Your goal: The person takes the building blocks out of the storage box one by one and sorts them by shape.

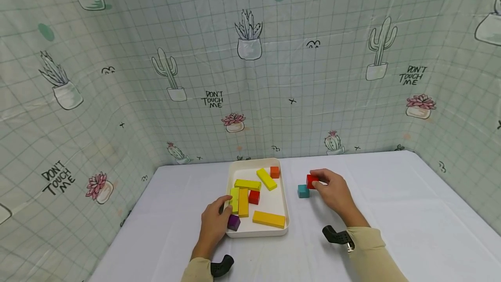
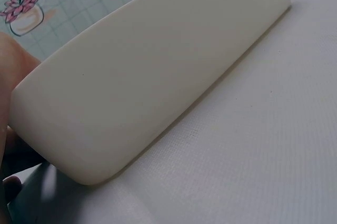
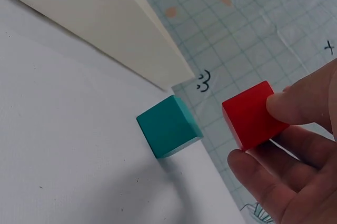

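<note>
Fingers of the right hand (image 1: 334, 190) pinch a red block (image 1: 311, 181) off to the right of the tray (image 1: 272, 201) in the head view, while the left hand's (image 1: 213, 222) bend at its left edge, grip unclear, before a curtain (image 1: 274, 79) printed "DON'T TOUCH ME". The left wrist view shows that hand at a tray corner. The right wrist view shows the red block apart from a teal block (image 3: 168, 126) on the table (image 3: 58, 124).

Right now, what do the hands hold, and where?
The right hand pinches a red cube by its sides, between thumb and fingers. The left hand touches the tray at its rim; gripping is unclear.
</note>
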Motion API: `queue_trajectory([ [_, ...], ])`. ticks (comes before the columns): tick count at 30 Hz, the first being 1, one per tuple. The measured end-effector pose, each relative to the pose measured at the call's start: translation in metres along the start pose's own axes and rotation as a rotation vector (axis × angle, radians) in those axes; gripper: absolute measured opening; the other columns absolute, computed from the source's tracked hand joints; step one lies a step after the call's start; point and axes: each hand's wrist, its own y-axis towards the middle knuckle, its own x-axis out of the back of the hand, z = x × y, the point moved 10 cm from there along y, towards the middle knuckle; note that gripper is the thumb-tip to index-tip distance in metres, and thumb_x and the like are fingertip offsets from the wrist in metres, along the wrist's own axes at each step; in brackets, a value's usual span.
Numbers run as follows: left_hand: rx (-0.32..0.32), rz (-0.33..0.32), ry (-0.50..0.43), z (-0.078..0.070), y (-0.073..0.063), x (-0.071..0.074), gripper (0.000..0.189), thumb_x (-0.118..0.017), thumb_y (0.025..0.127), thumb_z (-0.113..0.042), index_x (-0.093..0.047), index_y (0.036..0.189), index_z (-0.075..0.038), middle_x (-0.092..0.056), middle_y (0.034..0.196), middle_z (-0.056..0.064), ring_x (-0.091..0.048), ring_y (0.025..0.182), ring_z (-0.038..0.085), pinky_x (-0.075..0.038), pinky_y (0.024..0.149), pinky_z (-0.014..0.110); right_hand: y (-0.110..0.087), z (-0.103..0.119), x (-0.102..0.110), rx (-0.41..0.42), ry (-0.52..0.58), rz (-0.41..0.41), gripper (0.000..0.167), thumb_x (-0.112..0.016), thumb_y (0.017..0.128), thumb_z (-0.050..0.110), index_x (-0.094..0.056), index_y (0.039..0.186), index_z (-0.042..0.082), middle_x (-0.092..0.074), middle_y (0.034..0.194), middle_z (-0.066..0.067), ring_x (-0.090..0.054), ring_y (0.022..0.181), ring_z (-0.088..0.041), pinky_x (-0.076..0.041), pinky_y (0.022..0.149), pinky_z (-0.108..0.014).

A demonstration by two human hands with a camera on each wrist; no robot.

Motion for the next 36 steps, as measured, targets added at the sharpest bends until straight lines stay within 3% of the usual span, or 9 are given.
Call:
queue_trajectory([
  [36,0.003,-0.009,-0.008,0.000,0.001,0.000,0.034,-0.059,0.099,-0.020,-0.065,0.132,-0.019,-0.058,0.140,0.012,-0.049,0.129,0.035,-0.036,0.110,0.059,0.001,-0.036,-0.015,-0.022,-0.072,0.082,0.034,-0.057,0.097,0.002,-0.059,0.130,-0.003,-0.061,0.131,-0.025,-0.054,0.123,-0.041,-0.040,0.107,-0.056],
])
